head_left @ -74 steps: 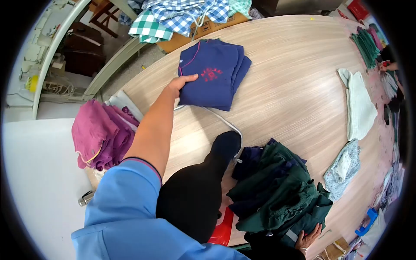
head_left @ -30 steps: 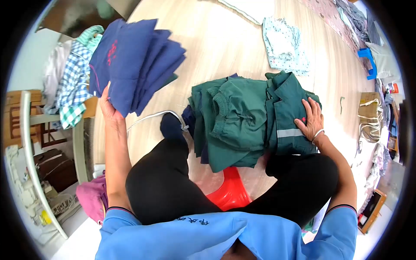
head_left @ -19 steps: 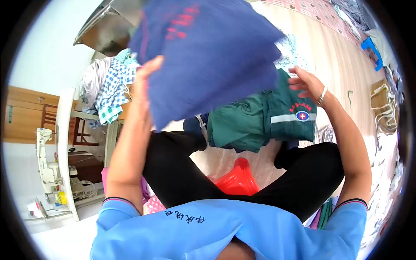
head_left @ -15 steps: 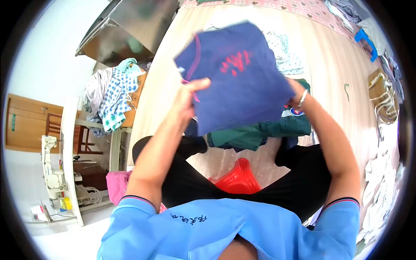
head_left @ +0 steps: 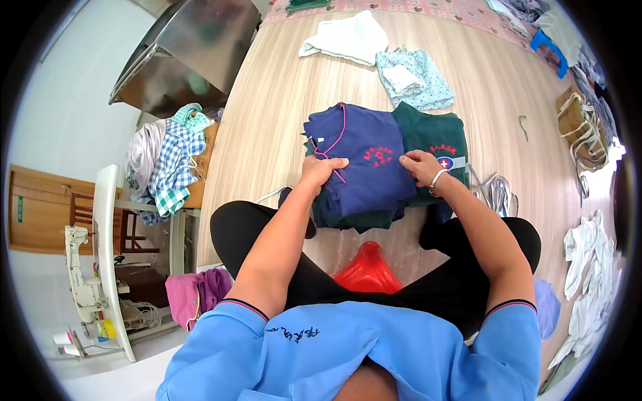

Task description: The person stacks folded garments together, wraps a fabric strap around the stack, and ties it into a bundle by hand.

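A folded navy-blue top (head_left: 366, 137) with pink piping and red printed lettering lies on a stack of folded dark green garments (head_left: 431, 134). My left hand (head_left: 322, 168) grips its left edge, thumb on top and fingers mostly hidden underneath. At the right edge, my right hand (head_left: 421, 167) pinches the cloth between thumb and fingers. The green garment beside it carries red lettering and a round blue badge with a red cross (head_left: 446, 162). The stack stands on the pale wood surface between my knees.
Ahead lie a white cloth (head_left: 348, 39) and a folded pale dotted garment (head_left: 424, 83). A red plastic stool (head_left: 369, 267) shows between my legs. Left are a pile of checked clothes (head_left: 175, 150) and a sewing machine (head_left: 83, 274). White ties (head_left: 498, 194) lie right of the stack.
The navy top was held up in the air and tilted; it has come down flat onto the green stack. Both hands lowered with it, and the cloths behind now show.
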`<state>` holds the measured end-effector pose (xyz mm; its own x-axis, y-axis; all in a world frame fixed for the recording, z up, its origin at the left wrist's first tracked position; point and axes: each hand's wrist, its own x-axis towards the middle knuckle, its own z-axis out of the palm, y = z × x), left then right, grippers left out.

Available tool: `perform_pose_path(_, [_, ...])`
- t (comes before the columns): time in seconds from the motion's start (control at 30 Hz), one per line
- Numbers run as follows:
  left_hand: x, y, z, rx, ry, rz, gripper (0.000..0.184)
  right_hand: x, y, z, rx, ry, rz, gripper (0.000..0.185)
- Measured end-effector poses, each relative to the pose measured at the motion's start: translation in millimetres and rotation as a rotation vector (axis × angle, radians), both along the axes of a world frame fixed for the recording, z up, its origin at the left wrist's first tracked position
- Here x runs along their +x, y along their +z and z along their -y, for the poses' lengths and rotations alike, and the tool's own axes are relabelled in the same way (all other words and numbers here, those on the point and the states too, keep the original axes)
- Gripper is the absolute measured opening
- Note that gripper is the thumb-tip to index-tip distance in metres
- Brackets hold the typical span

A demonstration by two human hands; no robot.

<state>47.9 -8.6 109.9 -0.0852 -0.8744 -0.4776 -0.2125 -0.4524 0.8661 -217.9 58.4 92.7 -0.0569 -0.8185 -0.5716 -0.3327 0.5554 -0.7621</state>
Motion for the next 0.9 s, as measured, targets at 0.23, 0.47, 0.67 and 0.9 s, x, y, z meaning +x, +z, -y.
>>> perform_pose_path(0.23, [10.3,-1.6,-2.9,0.026,-0.081,0.002,0.075,19.8,20.8,-5.9,0.077,-0.089,-0.02,0.08])
perform_pose_path(0.47, [10.9,2.5,1.9,-0.111,0.101,0.014,0.085,8.6,56.8,15.4,0.16,-0.294,0.434,0.044])
perform_pose_path(0.67, [-8.4,28.7,3.0,-1.097,0.16,0.604,0.05,-33.4,129.3,9.0,-0.262,-0.31,0.82,0.038])
perform_pose_path(0.9, [-55.2,3.2,-3.2,-0.86,-0.231,1.024,0.065,-109.2,32.0,-33.2,-0.084,-0.088,-0.254,0.064])
